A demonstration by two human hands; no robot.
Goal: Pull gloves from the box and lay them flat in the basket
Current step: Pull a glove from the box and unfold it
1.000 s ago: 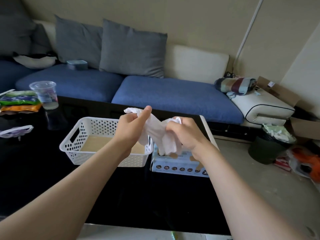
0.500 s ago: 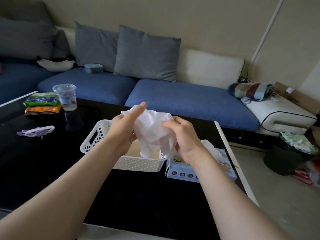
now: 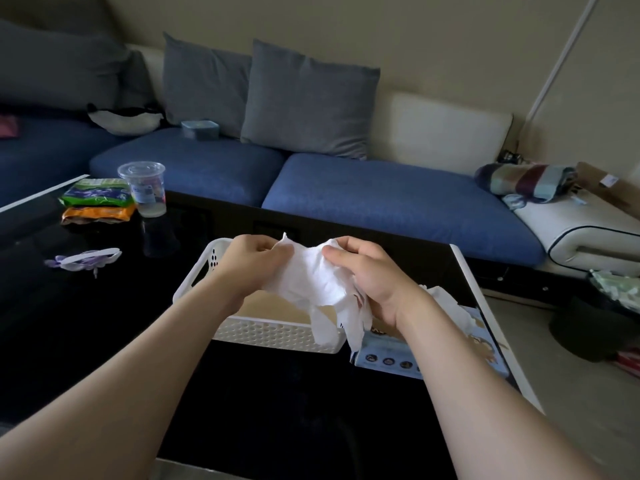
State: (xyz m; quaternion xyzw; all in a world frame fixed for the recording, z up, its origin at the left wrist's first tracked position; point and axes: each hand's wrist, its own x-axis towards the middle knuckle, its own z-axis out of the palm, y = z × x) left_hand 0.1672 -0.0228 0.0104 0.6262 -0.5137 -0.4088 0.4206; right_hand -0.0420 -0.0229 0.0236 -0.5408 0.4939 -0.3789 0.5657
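Now stretching the white glove (image 3: 311,278) wider and lower, just over the basket (image 3: 273,336), left hand (image 3: 249,261) and right hand (image 3: 367,275) fingers pinching its top edge. Likely ready for laying flat.

Readable text: none anywhere.
Box (image 3: 388,351): dark lettering and a row of round icons on the front (partly hidden), too blurred to read.
Cup (image 3: 143,188): printed label, illegible.
Packets (image 3: 98,202): green and orange print, no legible words.
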